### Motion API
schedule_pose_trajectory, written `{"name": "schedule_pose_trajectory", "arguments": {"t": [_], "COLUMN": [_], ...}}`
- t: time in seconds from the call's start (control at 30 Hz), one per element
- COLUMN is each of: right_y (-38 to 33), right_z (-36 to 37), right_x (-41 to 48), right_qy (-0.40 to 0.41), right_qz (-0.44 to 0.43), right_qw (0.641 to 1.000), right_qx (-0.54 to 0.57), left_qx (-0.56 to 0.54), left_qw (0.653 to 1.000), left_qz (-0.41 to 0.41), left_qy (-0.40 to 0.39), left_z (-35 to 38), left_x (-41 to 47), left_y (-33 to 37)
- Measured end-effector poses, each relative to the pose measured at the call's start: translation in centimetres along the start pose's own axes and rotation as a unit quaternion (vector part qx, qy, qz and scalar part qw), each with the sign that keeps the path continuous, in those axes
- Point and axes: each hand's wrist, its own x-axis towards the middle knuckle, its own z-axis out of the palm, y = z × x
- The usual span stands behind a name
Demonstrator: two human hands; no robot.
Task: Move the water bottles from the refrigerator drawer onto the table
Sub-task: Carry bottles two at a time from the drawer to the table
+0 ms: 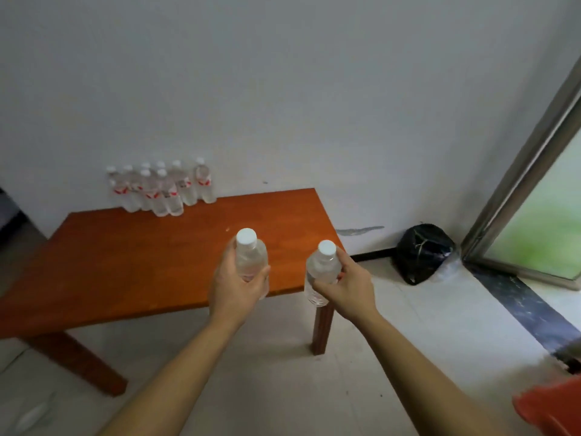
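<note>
The left hand [234,286] grips a clear, white-capped water bottle [250,259] over the near edge of the smooth reddish wooden table [125,262], the right hand [350,289] grips a second bottle [322,273] just off its corner, and a cluster of red-labelled, water-filled bottles [160,191] stands at its far edge.

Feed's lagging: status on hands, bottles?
Left hand grips left bottle, right hand grips right bottle. Neither on table yet. Bottle group at far edge; nothing blocking.

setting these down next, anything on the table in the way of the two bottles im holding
Nothing visible. The left bottle and right bottle face bare table; the other bottles stand far back by the wall.
</note>
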Motion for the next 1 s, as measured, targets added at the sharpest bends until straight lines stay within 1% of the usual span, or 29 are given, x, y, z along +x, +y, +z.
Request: {"name": "schedule_pose_trajectory", "arguments": {"t": [0.13, 0.23, 0.4, 0.5, 0.63, 0.83, 1.0], "right_y": [-1.5, -2.2, -3.4, -4.7, -6.8, -9.7, -11.8], "right_z": [7.9, 12.8, 19.9, 23.1, 26.9, 33.9, 41.7], "right_x": [5.7, 10.4, 20.2, 25.8, 32.0, 37.6, 40.4], "right_qy": [-0.059, -0.089, -0.137, -0.156, -0.191, -0.247, -0.273], "right_qz": [-0.012, -0.034, -0.075, -0.086, -0.106, -0.138, -0.157], "right_qw": [0.997, 0.994, 0.985, 0.98, 0.97, 0.955, 0.949], "right_qx": [0.038, 0.053, 0.069, 0.083, 0.102, 0.088, 0.029], "left_qx": [0.034, 0.063, 0.079, 0.105, 0.11, 0.176, 0.19], "left_qw": [0.997, 0.993, 0.988, 0.985, 0.979, 0.964, 0.96], "left_qz": [-0.013, -0.033, -0.062, -0.064, -0.073, -0.099, -0.122], "left_qy": [0.063, 0.094, 0.119, 0.123, 0.154, 0.174, 0.168], "left_z": [-3.4, -4.7, -5.3, -5.8, -6.8, -10.2, -14.4], "left_x": [4.8, 9.0, 18.6, 24.1, 29.7, 35.6, 40.4], "left_y": [-4.7, -7.6, -11.1, -12.1, -14.4, -18.7, -24.4]}}
